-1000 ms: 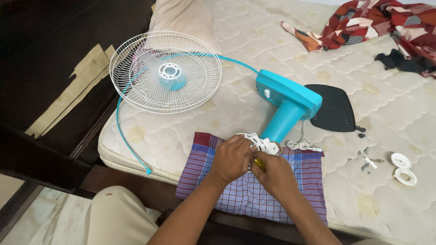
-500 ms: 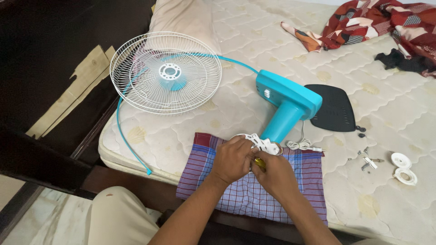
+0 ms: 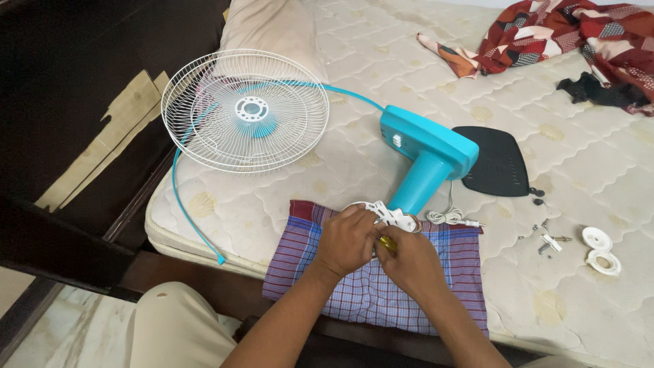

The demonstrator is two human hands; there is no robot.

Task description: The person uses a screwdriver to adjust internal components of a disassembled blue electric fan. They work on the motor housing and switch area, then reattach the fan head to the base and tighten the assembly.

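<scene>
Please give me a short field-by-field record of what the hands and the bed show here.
left hand: grips a white plastic part
right hand: holds a yellow-handled tool
under hands: checked cloth
surface: mattress
behind hands: blue fan body, white fan guard
right side: black cover, screws, two white rings

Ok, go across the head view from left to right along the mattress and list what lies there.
White wire fan guard → left hand → right hand, both over the checked cloth → turquoise fan body → black base plate → loose screws → two white round caps.
</scene>
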